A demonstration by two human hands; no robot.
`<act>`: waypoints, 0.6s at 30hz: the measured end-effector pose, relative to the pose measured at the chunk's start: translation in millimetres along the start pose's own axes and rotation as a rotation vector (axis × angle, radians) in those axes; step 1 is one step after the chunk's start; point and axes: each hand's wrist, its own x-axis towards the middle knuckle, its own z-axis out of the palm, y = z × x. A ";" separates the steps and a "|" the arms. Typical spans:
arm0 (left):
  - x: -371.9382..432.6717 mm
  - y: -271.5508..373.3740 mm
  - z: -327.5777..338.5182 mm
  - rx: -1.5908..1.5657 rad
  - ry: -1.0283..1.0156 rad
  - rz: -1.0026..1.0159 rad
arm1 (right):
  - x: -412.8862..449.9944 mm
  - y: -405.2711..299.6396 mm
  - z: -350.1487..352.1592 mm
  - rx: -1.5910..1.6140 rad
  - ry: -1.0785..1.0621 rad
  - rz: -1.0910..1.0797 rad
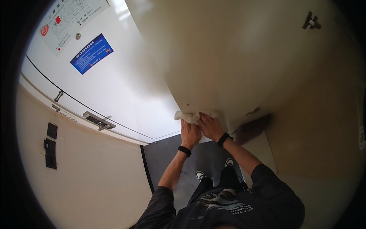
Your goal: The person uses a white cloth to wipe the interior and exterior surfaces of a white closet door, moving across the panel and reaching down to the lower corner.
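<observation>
My left hand and my right hand lie side by side on a bunched white cloth. The cloth is against the lower edge of a large pale panel, which looks like a cabinet or wardrobe door. Fingers of both hands press on the cloth from the near side; the fingertips are partly sunk into it. Each wrist bears a black band. Below my hands are the dark grey floor and my shoes.
A white door with a metal lever handle, a door chain and a blue notice stands at the left. Dark switch plates are on the beige wall. A blurred dark reddish object is right of my hands.
</observation>
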 end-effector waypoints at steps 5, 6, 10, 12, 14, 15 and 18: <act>89.1 23.6 -91.1 0.162 0.347 0.212 | 108.6 -20.3 -116.4 -0.101 0.272 -0.131; 108.6 31.9 -112.8 0.192 0.382 0.240 | 126.4 -24.1 -140.1 -0.130 0.343 -0.141; 171.5 85.0 -192.3 0.305 0.469 0.295 | 180.4 -32.8 -218.3 -0.123 0.496 -0.137; 183.6 94.3 -209.8 0.329 0.503 0.384 | 184.9 -34.7 -225.7 -0.120 0.550 -0.138; 177.0 84.4 -201.4 0.333 0.473 0.377 | 183.9 -35.2 -221.4 -0.145 0.568 -0.124; 173.7 77.0 -194.5 0.338 0.451 0.370 | 180.3 -34.2 -213.2 -0.144 0.568 -0.127; 146.7 55.8 -153.4 0.408 0.418 0.347 | 150.3 -26.2 -163.4 -0.132 0.500 -0.062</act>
